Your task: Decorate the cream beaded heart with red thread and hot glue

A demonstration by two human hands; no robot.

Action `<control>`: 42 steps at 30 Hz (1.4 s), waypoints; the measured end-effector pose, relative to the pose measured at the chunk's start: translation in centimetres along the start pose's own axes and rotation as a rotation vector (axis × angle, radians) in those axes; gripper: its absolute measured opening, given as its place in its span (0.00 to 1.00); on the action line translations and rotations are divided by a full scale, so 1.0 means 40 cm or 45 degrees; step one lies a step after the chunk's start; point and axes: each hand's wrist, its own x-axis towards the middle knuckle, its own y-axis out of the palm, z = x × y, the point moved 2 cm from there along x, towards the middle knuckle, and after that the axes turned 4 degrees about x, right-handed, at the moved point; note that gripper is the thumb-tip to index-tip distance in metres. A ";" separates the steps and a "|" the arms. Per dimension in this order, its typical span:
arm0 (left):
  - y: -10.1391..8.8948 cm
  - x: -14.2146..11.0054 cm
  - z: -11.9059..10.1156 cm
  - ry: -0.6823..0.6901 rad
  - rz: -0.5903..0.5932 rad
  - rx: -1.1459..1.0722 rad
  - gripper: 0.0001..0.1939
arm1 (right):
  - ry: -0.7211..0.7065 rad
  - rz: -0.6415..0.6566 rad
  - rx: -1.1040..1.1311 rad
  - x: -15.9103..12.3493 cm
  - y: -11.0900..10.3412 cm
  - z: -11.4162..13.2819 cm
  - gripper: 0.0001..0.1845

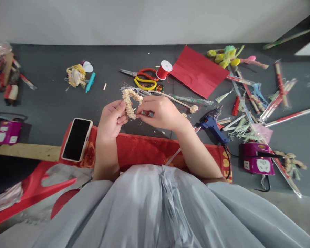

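Over the table's near part, my left hand pinches the left side of a cream ring built of many short stick-like pieces; its outline is roughly heart-shaped. From the other side my right hand reaches to the ring's lower right end, thumb and forefinger pressed together. Whatever lies between those fingertips is too small to name, and its palm side is partly hidden. Just beyond the ring are white wires, scissors with orange handles and a yellow-handled tool.
A red thread spool and red sheet lie farther back. A blue glue gun sits right of my forearm, among wrapped sticks. A phone rests at left on a red cloth. Purple power sockets stand at right.
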 end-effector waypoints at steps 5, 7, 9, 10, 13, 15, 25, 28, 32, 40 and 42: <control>0.001 -0.004 0.001 -0.023 -0.008 0.011 0.19 | 0.020 -0.038 -0.017 0.003 0.002 -0.005 0.08; -0.001 -0.006 0.001 -0.034 -0.019 0.024 0.20 | 0.064 -0.072 -0.042 0.003 -0.009 -0.013 0.07; -0.004 -0.007 0.001 -0.038 -0.026 0.023 0.20 | 0.154 -0.122 -0.102 -0.001 -0.031 -0.028 0.08; -0.005 -0.008 0.000 -0.041 -0.029 0.019 0.20 | 0.218 -0.150 -0.145 -0.005 -0.046 -0.038 0.08; -0.011 -0.008 -0.002 -0.043 -0.028 -0.004 0.21 | 0.474 -0.227 -0.337 -0.026 -0.097 -0.082 0.12; -0.016 -0.008 -0.004 -0.042 -0.005 -0.023 0.21 | 0.663 -0.271 -0.462 -0.046 -0.129 -0.119 0.15; -0.025 -0.008 -0.002 -0.039 0.226 -0.195 0.27 | 1.071 -0.354 -0.599 -0.107 -0.190 -0.226 0.16; -0.021 -0.006 0.002 -0.018 0.286 -0.210 0.30 | 1.002 -0.236 -0.488 -0.102 -0.180 -0.205 0.08; -0.019 -0.006 0.007 -0.030 0.261 -0.217 0.30 | 0.964 -0.247 -0.446 -0.086 -0.168 -0.163 0.15; -0.011 -0.007 0.018 -0.040 0.286 -0.262 0.28 | 0.477 -0.179 0.305 -0.031 -0.093 -0.094 0.22; -0.009 -0.008 0.019 -0.079 0.260 -0.279 0.26 | 0.410 -0.151 0.562 -0.021 -0.069 -0.085 0.30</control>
